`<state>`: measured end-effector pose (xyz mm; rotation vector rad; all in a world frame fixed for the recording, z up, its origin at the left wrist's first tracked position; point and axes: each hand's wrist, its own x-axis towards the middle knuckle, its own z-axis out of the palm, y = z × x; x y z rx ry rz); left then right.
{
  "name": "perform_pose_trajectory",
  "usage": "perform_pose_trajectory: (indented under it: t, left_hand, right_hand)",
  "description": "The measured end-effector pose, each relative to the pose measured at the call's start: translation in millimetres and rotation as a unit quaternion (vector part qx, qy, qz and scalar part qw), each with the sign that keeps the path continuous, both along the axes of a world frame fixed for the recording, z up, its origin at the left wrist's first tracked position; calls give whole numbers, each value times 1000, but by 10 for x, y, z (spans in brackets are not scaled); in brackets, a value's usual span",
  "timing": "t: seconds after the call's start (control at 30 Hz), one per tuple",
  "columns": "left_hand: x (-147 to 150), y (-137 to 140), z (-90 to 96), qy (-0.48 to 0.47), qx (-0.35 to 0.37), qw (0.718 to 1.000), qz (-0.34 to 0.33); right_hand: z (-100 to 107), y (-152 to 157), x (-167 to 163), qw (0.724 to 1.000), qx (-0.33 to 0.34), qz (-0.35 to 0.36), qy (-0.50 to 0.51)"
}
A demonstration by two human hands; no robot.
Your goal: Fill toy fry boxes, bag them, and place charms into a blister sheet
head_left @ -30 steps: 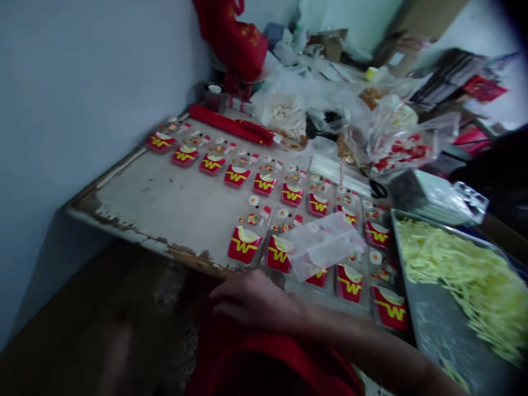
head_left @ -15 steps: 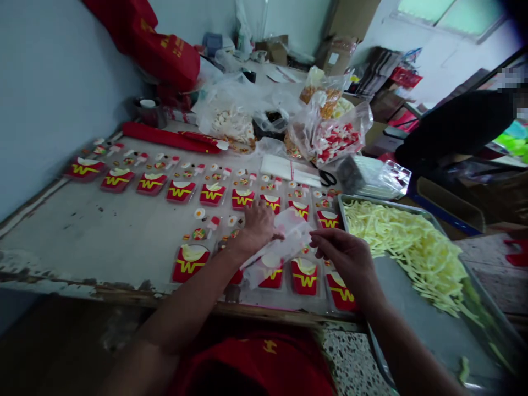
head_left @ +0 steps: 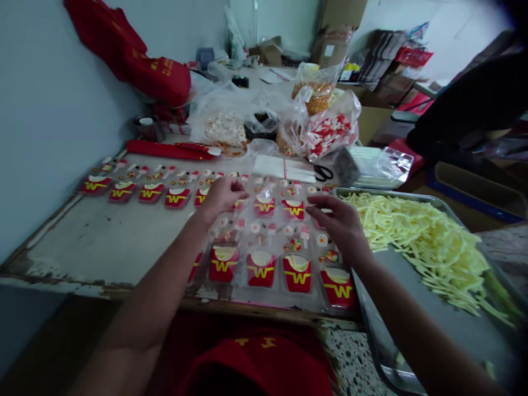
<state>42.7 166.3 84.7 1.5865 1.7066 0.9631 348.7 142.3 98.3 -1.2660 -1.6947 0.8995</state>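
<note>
My left hand (head_left: 225, 195) is over the back row of packs, its fingers curled in. A hazy clear plastic bag (head_left: 264, 220) seems to hang from them, though its edges are hard to make out. My right hand (head_left: 340, 223) hovers at the right end of the rows, thumb and index finger a little apart, with nothing visible between them. Below and between my hands lie flat clear packs, each with a red fries-box piece (head_left: 260, 269) marked with a yellow W. Small toy-like food pieces, such as a fried egg (head_left: 323, 240), lie above the boxes.
On my right, a metal tray (head_left: 373, 335) holds a heap of pale yellow strips (head_left: 437, 253). Behind the packs are a white stack (head_left: 268, 166), black scissors (head_left: 324, 173) and bags of small pieces (head_left: 332, 132). A person's dark sleeve (head_left: 466, 115) shows at right.
My hands have moved apart, the left one up and leftward, the right one slightly up. The crumpled whitish bag between them now looks spread out and clearer. The view has shifted a little.
</note>
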Motion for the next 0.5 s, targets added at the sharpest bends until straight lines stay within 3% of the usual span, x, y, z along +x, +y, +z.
perform_pose_trajectory:
  t: [0.1, 0.17, 0.23, 0.3, 0.4, 0.5]
  left_hand:
    - [-627, -104, 290, -54, 25, 995, 83]
    - [-1104, -326, 439, -133, 25, 981, 138]
    - [-1573, -663, 520, -231, 40, 953, 191]
    - [-1986, -1069, 526, -308, 63, 915, 251]
    - [-2447, -1668, 428, -336, 71, 875, 342]
    - [-2716, -2113, 286, -273, 54, 884, 377]
  right_hand:
    - [40, 33, -432, 997, 42, 64, 7]
    - [47, -22, -810, 985, 78, 155, -14]
    - [32, -104, -1222, 954, 108, 274, -55]
    - [-12, -175, -1630, 902, 140, 395, -102]
    - [-130, -223, -2161, 797, 207, 533, -194]
    - [-289, -218, -2526, 689, 246, 613, -298]
